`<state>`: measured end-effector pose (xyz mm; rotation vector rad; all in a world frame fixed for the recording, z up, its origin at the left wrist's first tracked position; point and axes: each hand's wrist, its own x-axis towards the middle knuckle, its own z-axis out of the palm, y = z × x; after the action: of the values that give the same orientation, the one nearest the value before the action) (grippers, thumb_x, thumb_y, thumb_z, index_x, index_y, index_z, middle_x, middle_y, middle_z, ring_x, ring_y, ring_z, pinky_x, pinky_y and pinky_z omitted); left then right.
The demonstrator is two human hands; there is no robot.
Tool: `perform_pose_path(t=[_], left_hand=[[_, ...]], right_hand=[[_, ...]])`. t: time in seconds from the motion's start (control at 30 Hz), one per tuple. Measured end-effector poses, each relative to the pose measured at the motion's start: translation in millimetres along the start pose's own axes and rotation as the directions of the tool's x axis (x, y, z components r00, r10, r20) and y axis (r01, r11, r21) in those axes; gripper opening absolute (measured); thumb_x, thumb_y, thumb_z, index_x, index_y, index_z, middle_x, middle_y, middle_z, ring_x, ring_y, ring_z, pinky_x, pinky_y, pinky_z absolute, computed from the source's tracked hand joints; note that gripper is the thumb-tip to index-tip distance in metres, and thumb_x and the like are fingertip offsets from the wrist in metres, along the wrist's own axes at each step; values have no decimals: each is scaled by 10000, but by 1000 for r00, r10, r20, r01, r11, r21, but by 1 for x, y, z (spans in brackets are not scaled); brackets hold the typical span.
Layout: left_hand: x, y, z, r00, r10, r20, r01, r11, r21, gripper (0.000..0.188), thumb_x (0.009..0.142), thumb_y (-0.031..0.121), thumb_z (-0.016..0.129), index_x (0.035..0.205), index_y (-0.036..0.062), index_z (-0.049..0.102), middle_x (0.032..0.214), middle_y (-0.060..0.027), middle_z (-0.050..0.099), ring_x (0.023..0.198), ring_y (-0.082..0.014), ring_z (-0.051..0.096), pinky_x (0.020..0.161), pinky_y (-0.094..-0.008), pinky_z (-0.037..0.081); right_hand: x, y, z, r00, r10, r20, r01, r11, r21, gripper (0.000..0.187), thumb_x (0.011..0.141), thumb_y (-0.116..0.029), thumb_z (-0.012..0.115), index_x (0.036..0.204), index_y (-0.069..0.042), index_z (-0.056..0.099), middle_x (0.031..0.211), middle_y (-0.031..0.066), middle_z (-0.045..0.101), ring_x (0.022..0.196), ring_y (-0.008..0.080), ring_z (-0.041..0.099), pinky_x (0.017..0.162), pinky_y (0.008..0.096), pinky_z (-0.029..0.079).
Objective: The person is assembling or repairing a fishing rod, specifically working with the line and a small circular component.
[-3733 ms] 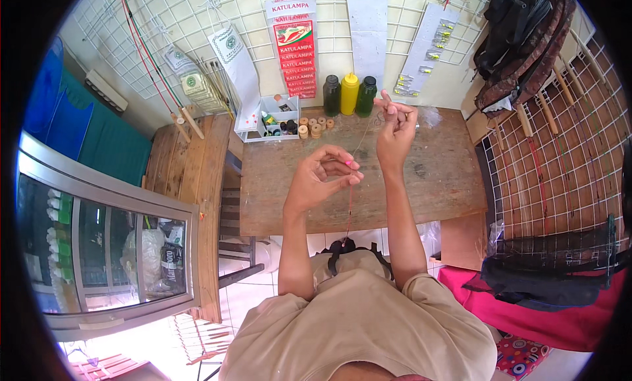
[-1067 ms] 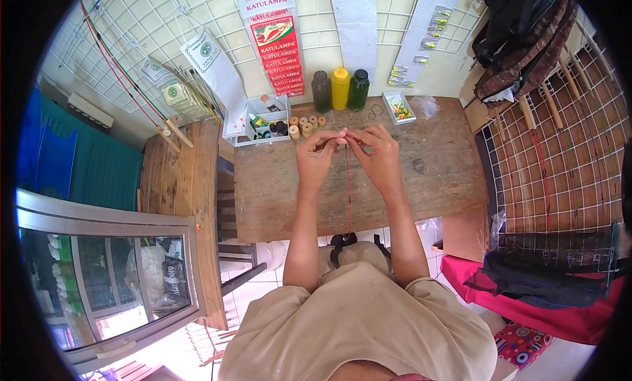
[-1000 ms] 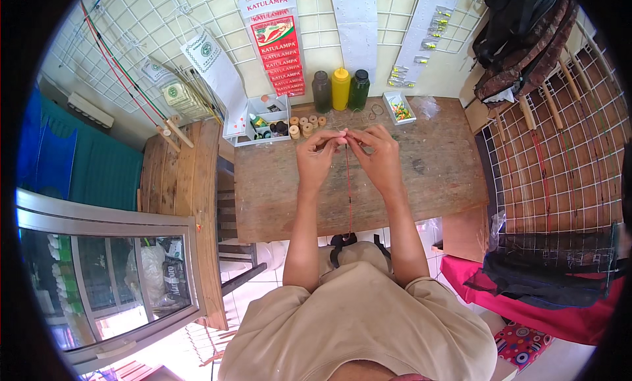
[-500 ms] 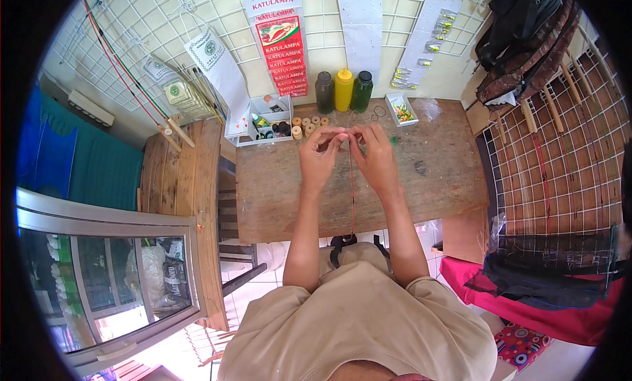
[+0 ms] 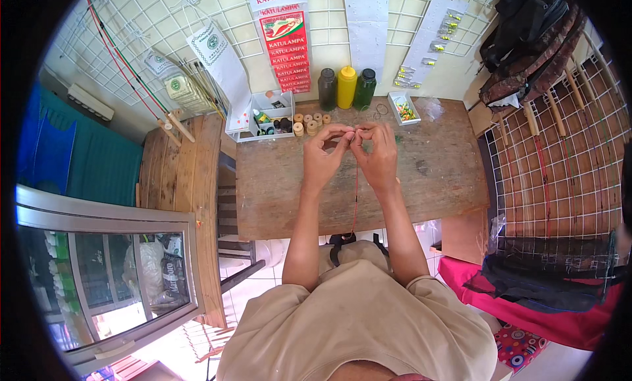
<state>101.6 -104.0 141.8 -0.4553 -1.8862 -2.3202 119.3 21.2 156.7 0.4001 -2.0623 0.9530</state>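
Over the wooden table, both hands are raised with their fingertips meeting. My left hand (image 5: 324, 156) has thumb and forefinger pinched; whatever lies between them is too small to make out. My right hand (image 5: 378, 156) pinches at the upper end of a thin red rod (image 5: 356, 195), which has dark bands. It runs down from the fingertips, past the table's near edge, toward my lap, where its lower end is lost against dark straps (image 5: 339, 244). Beyond my left hand stand several wooden spools (image 5: 311, 125).
On the wooden table (image 5: 441, 177), a white box (image 5: 263, 138) holds small bottles; a white tray (image 5: 403, 108) holds colourful small pieces. Two dark bottles and a yellow squeeze bottle (image 5: 346, 88) stand at the back. Rods with wooden handles (image 5: 532, 119) lean against the right-hand grid.
Both hands keep pinching at the rod's upper end, shifting slightly right, with the fingers re-posed a little. The whole view has tilted slightly.
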Motion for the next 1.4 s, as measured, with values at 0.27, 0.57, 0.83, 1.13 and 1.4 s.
perform_pose_path(t=[0.27,0.57,0.83,1.13,1.4], left_hand=[[2,6,1,1000,30,-3,-29,992,123,116,853,51,629,953,2,664,938,-54,680,854,-109,630,700,-247,510],[-1,1,3,999,26,-26,-23,993,113,135,863,43,630,984,-2,670,988,-69,669,855,-107,621,701,-239,528],[-2,3,8,1000,5,-31,-1,989,145,135,838,65,660,960,12,683,946,-59,691,837,-105,636,699,-240,513],[-5,15,10,995,86,45,-91,987,130,223,807,134,717,986,9,671,979,-79,680,832,-113,634,704,-245,518],[-2,11,10,999,5,-33,-3,999,40,167,832,87,683,962,-13,650,925,-47,657,758,-88,603,677,-222,496]], right_hand=[[5,-3,-6,986,163,25,-165,969,183,189,704,31,692,792,-28,535,891,92,633,802,261,578,671,343,455],[9,0,-14,952,296,82,-307,921,240,228,745,3,682,962,-67,679,833,53,676,720,147,586,603,275,436],[8,6,-16,925,354,142,-380,884,273,219,749,-7,680,964,-44,704,832,69,674,685,128,579,622,249,462],[9,11,-22,891,413,187,-453,823,343,147,748,-3,691,894,-10,699,799,66,677,655,102,582,618,240,470],[14,13,-25,881,396,259,-473,730,494,108,789,-37,692,889,4,694,776,41,687,653,65,571,619,226,465]])
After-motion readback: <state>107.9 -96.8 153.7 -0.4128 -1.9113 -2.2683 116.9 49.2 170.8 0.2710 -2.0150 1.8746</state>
